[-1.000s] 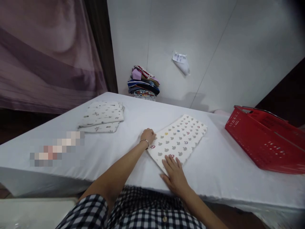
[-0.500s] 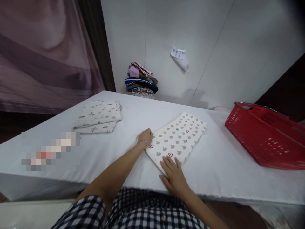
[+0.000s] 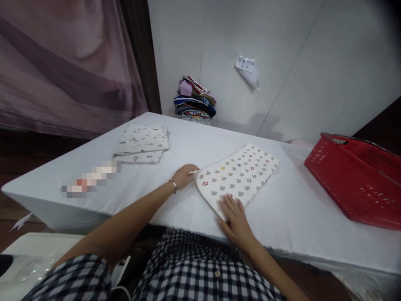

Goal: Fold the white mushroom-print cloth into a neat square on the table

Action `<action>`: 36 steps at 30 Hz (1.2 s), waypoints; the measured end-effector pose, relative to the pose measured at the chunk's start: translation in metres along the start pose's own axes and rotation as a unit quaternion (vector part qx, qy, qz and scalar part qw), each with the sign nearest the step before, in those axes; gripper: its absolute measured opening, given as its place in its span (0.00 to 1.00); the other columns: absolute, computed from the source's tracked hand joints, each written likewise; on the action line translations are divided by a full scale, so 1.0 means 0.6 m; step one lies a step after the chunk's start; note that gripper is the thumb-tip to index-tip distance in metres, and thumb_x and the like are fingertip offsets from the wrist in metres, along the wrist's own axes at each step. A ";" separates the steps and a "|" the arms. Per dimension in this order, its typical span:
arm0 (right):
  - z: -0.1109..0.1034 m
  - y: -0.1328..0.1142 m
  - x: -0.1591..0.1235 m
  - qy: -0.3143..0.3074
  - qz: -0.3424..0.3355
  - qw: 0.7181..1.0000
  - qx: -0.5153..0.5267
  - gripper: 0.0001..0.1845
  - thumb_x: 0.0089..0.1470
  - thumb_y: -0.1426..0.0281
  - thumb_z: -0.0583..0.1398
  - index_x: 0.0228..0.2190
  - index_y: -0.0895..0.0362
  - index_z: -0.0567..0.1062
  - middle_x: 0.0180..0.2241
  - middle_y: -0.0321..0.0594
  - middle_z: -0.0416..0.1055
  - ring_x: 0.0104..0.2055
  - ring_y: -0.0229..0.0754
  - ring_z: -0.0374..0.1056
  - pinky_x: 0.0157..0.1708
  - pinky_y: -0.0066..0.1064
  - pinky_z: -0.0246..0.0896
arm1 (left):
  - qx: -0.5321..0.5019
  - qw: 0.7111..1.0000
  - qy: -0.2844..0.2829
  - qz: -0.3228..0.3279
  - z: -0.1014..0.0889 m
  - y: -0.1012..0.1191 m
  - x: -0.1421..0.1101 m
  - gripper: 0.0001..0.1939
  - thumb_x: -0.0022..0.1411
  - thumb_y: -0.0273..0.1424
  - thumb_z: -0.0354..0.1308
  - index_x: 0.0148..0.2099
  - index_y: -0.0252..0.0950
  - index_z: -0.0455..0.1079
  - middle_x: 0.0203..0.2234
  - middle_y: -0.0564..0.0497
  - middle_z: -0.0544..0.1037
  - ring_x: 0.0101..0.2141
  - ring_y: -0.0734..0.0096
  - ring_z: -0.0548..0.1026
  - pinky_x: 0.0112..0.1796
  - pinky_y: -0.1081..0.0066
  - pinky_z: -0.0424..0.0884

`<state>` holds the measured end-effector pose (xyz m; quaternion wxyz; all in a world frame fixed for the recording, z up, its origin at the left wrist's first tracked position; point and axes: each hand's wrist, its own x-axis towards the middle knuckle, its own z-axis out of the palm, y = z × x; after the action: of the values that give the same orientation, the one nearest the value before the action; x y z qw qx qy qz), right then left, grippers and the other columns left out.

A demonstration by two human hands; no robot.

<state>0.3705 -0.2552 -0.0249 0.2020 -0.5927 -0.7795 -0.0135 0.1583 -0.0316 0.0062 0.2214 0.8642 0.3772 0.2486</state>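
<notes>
Now, the folded cloth: a white fabric rectangle printed with rows of grey rounded motifs and a few red, yellow and blue ones (image 3: 239,169), lying flat at a slant on the table in front of the person, layers stacked at its left end.
Left hand: the left hand (image 3: 184,176) is at the cloth's left corner, thumb and fingers pinching a small bit of the fabric (the fingertips partly hide it); a silvery bracelet (image 3: 173,186) circles the wrist.
Right hand: the right hand (image 3: 235,217) rests palm down on the cloth's near end, fingers lightly spread and thumb held apart from them.
Table: covered in smooth white cloth (image 3: 288,213), its near edge just before the person's black-and-white checked shirt (image 3: 200,276).
Left side of the table: a second folded white cloth with small grey plant-like prints (image 3: 144,140), well apart from the first; near it, a long pixelated patch whose content I cannot tell.
Right side: a red plastic basket with punched holes (image 3: 354,179), apart from both hands.
Behind the table: a stack of folded multicoloured fabrics (image 3: 194,100) and, on the pale wall (image 3: 297,96), a clear bag with a handwritten white label (image 3: 247,71).
</notes>
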 end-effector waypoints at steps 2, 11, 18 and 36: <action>-0.005 0.004 -0.005 -0.001 0.001 1.000 -0.004 0.30 0.59 0.62 0.52 0.61 0.54 0.55 0.62 0.47 0.52 0.65 0.50 0.43 0.60 0.53 0.39 | 0.025 0.996 -0.030 0.076 -0.004 0.000 -0.019 0.22 0.54 0.20 0.44 0.49 0.40 0.69 0.49 0.51 0.72 0.50 0.70 0.66 0.51 0.66 0.64; -0.015 0.000 -0.019 -0.020 0.003 1.000 -0.020 0.30 0.58 0.62 0.53 0.60 0.54 0.56 0.63 0.47 0.50 0.65 0.51 0.41 0.60 0.54 0.41 | 0.103 0.983 -0.135 0.069 0.007 -0.008 -0.023 0.32 0.50 0.15 0.46 0.55 0.46 0.65 0.57 0.53 0.65 0.55 0.69 0.63 0.55 0.64 0.58; -0.036 0.034 -0.036 -0.018 0.001 1.000 0.001 0.34 0.53 0.73 0.52 0.61 0.57 0.53 0.64 0.46 0.48 0.66 0.47 0.37 0.61 0.51 0.40 | 0.200 0.949 -0.150 0.193 0.004 -0.022 -0.019 0.38 0.48 0.14 0.47 0.59 0.48 0.59 0.61 0.53 0.59 0.60 0.65 0.56 0.53 0.62 0.57; -0.033 0.068 0.018 -0.043 -0.073 0.992 -0.098 0.23 0.56 0.75 0.52 0.53 0.55 0.66 0.58 0.44 0.60 0.61 0.42 0.52 0.58 0.40 0.50 | 0.191 0.935 -0.130 0.269 0.007 -0.061 0.025 0.25 0.59 0.21 0.43 0.55 0.46 0.66 0.53 0.52 0.71 0.55 0.68 0.64 0.50 0.64 0.62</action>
<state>0.4120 -0.2386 -0.0118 0.1075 -0.5512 -0.8237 -0.0791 0.1497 0.0014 -0.0140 0.0237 0.9841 0.1388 0.1078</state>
